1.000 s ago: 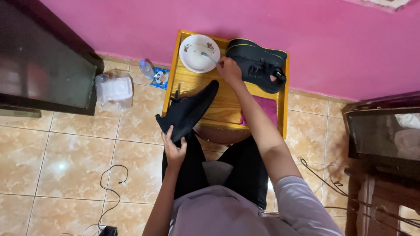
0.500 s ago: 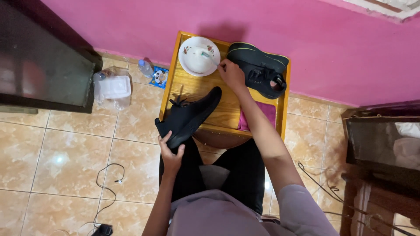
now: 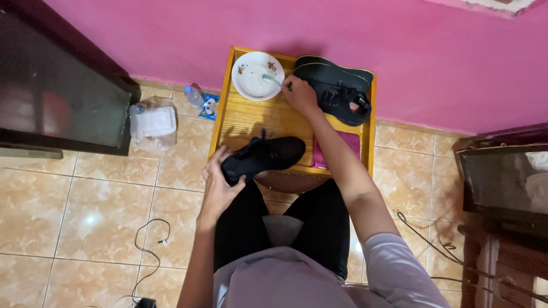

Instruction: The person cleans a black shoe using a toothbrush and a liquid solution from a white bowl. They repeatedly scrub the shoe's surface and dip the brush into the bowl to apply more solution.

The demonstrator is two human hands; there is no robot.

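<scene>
Black shoe [image 3: 264, 157] in left hand [image 3: 218, 181] grip; right hand [image 3: 299, 94] grip closed on toothbrush [image 3: 272, 79] over bowl [image 3: 258, 75].

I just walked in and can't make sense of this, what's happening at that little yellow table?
A seated person is working over a small yellow wooden table set against a pink wall. The left hand grips a black shoe at the table's near edge. The right hand holds a toothbrush whose head reaches into a white bowl at the far side. A second black shoe rests on the table's far right, with a pink cloth lying nearer the person.
</scene>
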